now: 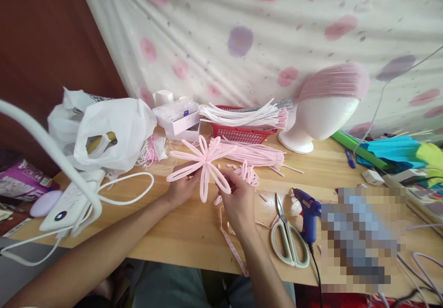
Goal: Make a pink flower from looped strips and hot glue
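A pink flower of looped pipe cleaners [205, 179] is held up above the table, its petals spread outward. My left hand [182, 189] is closed on it from the left and behind, its fingers partly hidden by the petals. From the right, my right hand [238, 199] grips near the lower right petal, fingers bent; the petals cover some fingertips. Just behind the flower lies a bundle of pink pipe cleaners [256, 153], with a smaller pile of pink loops [248, 174] beside my right hand. A pink measuring tape [232, 248] trails below that hand.
Scissors [288, 239] and a blue glue gun [308, 213] lie to the right. A red basket [238, 133] of pipe cleaners and a white foam head [323, 114] stand behind. White plastic bags [114, 128], a power strip [71, 202] and cables occupy the left.
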